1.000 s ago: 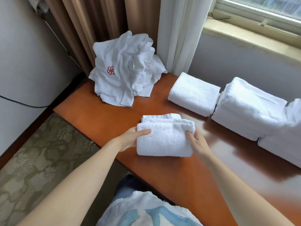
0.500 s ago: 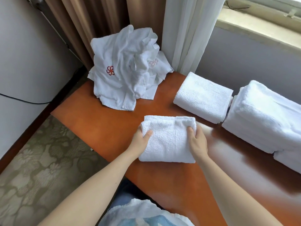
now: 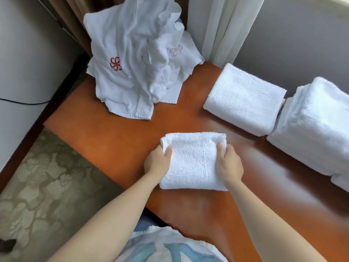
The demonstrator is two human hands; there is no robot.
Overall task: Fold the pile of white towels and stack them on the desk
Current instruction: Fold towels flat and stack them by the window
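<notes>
A folded white towel (image 3: 194, 161) lies near the front edge of the orange wooden desk (image 3: 105, 137). My left hand (image 3: 157, 162) grips its left edge, thumb on top and fingers under. My right hand (image 3: 228, 164) grips its right edge the same way. A crumpled pile of white towels (image 3: 136, 59) with red flower logos sits at the desk's back left corner. One folded towel (image 3: 243, 99) lies at the back right, and beside it stands a stack of folded towels (image 3: 313, 127).
White and brown curtains (image 3: 217, 25) hang behind the desk against a grey wall. Left of the desk are a grey cabinet (image 3: 24, 59) with a black cable and patterned carpet (image 3: 47, 186). Another folded towel (image 3: 340, 181) shows at the right edge.
Both hands went from touching the towel's sides to gripping them, with thumbs on top. The view tilted down, so the window is out of sight.
</notes>
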